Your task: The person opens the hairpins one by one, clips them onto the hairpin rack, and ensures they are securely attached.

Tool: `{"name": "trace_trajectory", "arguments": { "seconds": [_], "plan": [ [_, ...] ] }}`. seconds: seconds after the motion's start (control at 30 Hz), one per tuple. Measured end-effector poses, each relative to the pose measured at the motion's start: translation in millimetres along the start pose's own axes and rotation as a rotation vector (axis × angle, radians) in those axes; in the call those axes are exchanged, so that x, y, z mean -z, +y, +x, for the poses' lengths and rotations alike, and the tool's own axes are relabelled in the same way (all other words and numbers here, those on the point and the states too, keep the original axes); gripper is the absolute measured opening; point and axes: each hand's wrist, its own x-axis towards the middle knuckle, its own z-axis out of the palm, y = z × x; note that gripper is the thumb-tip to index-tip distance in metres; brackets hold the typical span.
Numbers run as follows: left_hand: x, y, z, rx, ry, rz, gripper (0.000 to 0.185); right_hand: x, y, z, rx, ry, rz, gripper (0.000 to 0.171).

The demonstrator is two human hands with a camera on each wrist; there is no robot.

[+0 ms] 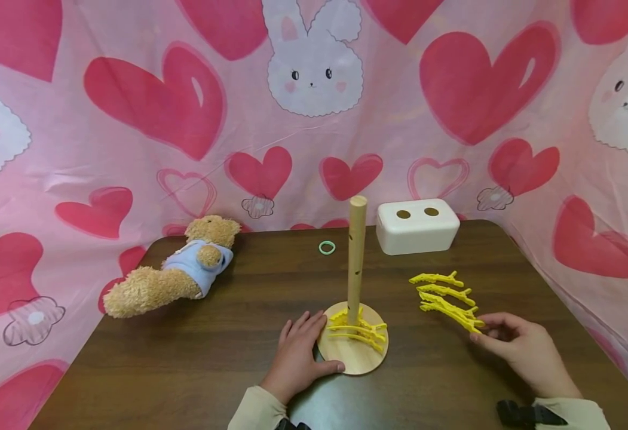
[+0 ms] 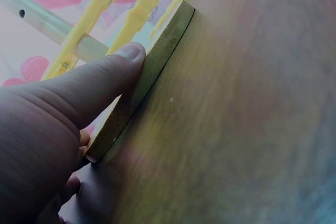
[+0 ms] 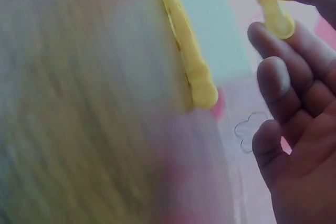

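Behind everything hangs a pink cloth [image 1: 131, 149] printed with hearts and bunnies, walling in a dark wooden table [image 1: 211, 370]. On the table's far left lies a teddy bear [image 1: 171, 272] in a blue shirt, on its side; at the far right of centre sits a white box [image 1: 417, 226] with two round holes in its top. Near the table's middle stands a wooden stand [image 1: 355, 263], an upright dowel on a round base, with several yellow clips [image 1: 358, 329] lying on the base around the dowel. The left hand [image 1: 297, 355] rests flat beside that base, fingers straight, thumb pressed against its rim as the left wrist view shows [image 2: 126, 59]. To the right of the stand lies a row of loose clips [image 1: 443, 292], and the right hand [image 1: 523, 352] pinches the nearest clip [image 3: 270, 3] by its end, other fingers loosely curled. A small green ring [image 1: 327, 247] lies behind the stand, left of the box.
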Motion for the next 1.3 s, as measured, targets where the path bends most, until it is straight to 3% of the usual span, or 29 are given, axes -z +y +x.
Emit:
{"name": "trace_trajectory", "arguments": {
  "seconds": [0.27, 1.3],
  "plan": [
    [0.9, 0.5, 0.1, -0.003, -0.001, -0.004, 0.099, -5, -14, -1, 0.041, 0.014, 0.028, 0.031],
    [-0.3, 0.4, -0.3, 0.006, 0.002, -0.006, 0.099, -32, -59, -3, 0.147, -0.101, 0.105, 0.025]
  ]
}}
